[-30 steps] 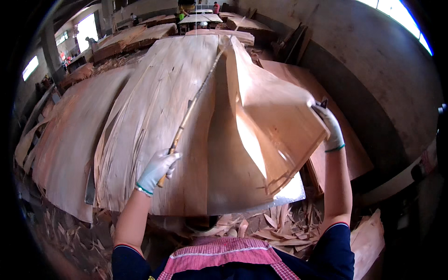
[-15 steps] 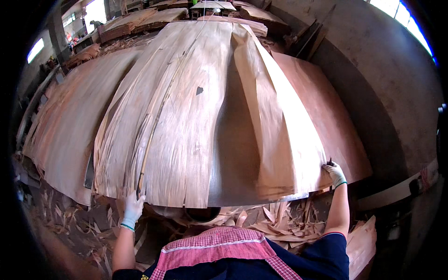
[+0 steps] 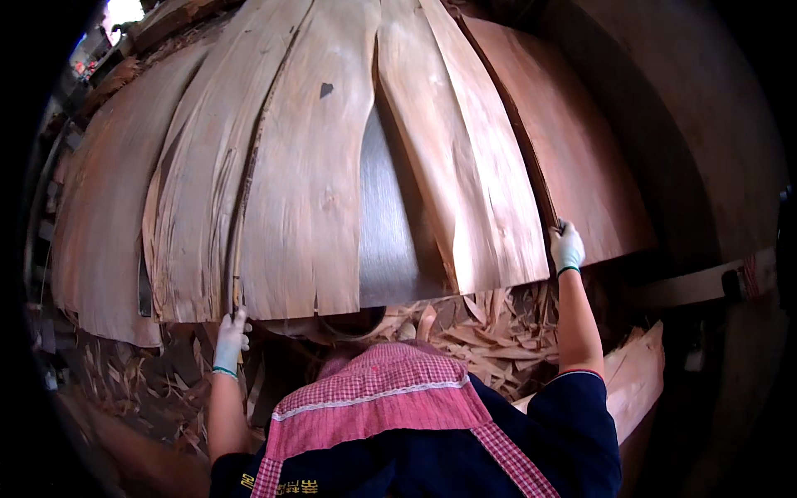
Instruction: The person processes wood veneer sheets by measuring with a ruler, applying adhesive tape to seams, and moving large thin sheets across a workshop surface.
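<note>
Thin pale wood veneer sheets [image 3: 307, 199] lie side by side over a flat surface before me. My left hand [image 3: 231, 339], in a white glove, is closed around the near end of a long thin stick [image 3: 251, 178] that runs away across the veneer. At the right, my gloved right hand [image 3: 567, 246] grips the near end of another long, dark stick [image 3: 525, 145] beside the edge of a pale veneer strip [image 3: 498, 199]. Between the middle sheet and this strip, a dark, shiny surface [image 3: 386, 224] shows in a wedge-shaped gap. The sticks' far ends cannot be made out.
A reddish-brown sheet [image 3: 564, 133] lies at the right, beside a wall [image 3: 664, 108]. More veneer [image 3: 116, 199] spreads at the left. Veneer scraps [image 3: 498, 332] litter the floor near me. A dark round opening [image 3: 353, 322] shows under the near edge.
The right veneer strip, raised and rippled before, now lies flatter and farther left. My right hand has moved left and away from me with its stick. The view has tilted down.
</note>
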The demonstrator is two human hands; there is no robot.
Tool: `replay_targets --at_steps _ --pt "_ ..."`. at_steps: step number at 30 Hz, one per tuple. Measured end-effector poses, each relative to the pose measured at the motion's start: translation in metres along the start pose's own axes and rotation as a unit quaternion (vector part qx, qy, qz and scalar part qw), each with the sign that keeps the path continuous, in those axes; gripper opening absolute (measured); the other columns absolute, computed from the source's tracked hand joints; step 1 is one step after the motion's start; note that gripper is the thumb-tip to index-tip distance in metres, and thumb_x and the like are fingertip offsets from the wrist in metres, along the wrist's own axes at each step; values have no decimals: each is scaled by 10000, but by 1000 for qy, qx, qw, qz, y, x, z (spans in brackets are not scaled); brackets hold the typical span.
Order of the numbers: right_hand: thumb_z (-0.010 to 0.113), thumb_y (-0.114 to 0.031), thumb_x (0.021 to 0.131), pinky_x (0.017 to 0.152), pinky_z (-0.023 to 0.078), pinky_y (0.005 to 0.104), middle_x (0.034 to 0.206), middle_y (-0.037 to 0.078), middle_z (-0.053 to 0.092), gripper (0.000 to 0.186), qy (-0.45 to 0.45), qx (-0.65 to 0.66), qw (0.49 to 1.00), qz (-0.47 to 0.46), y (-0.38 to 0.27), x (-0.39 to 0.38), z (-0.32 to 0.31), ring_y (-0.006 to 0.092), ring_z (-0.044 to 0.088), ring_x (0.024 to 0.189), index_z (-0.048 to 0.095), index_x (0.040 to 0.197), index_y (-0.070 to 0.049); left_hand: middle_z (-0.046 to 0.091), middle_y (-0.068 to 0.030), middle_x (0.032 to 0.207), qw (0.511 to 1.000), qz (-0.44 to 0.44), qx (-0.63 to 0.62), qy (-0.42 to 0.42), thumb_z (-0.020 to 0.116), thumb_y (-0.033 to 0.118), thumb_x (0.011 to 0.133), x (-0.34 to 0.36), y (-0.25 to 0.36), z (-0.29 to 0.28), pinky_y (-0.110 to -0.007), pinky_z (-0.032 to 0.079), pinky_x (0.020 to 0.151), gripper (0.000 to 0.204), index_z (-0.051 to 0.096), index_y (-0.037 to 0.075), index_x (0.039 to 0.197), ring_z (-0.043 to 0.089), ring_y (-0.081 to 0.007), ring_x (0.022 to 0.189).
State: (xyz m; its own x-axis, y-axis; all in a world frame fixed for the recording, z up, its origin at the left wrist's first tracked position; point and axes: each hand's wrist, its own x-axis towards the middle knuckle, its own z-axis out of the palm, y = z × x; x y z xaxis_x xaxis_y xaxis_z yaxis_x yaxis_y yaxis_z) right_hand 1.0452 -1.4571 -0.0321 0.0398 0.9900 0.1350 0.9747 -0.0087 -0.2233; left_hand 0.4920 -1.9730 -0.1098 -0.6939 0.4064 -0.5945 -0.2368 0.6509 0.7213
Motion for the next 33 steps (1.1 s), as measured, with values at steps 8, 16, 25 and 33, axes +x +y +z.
replay_targets --at_steps 8,16,25,33 --pt "719 -168 829 766 461 279 1000 100 622 350 -266 455 849 -43 -141 -106 88 162 567 899 603 1081 44 606 -68 842 961 -129 -245 -25 471 511 934 16 -17 8 -242 436 438 419 578 125 1057 562 -135 580" --pt "731 -269 808 406 264 204 549 -89 475 182 -394 629 646 179 -166 -94 37 53 346 416 592 715 -196 620 -45 772 961 -115 -253 2 495 330 962 2 -4 11 -245 486 520 260 633 115 1010 565 -152 567" --pt "688 -208 821 796 471 333 976 141 653 363 -158 317 930 -98 -150 -136 77 218 609 877 593 1081 27 607 -47 726 947 -107 -303 -6 529 334 951 21 -28 7 -261 481 471 259 637 99 963 560 -168 546" --pt "660 -193 851 486 391 287 763 35 631 184 -163 430 870 178 -45 -181 75 95 485 535 637 933 -30 592 -48 713 946 -125 -298 -2 515 350 957 38 -46 16 -260 472 451 254 595 109 962 545 -166 528"
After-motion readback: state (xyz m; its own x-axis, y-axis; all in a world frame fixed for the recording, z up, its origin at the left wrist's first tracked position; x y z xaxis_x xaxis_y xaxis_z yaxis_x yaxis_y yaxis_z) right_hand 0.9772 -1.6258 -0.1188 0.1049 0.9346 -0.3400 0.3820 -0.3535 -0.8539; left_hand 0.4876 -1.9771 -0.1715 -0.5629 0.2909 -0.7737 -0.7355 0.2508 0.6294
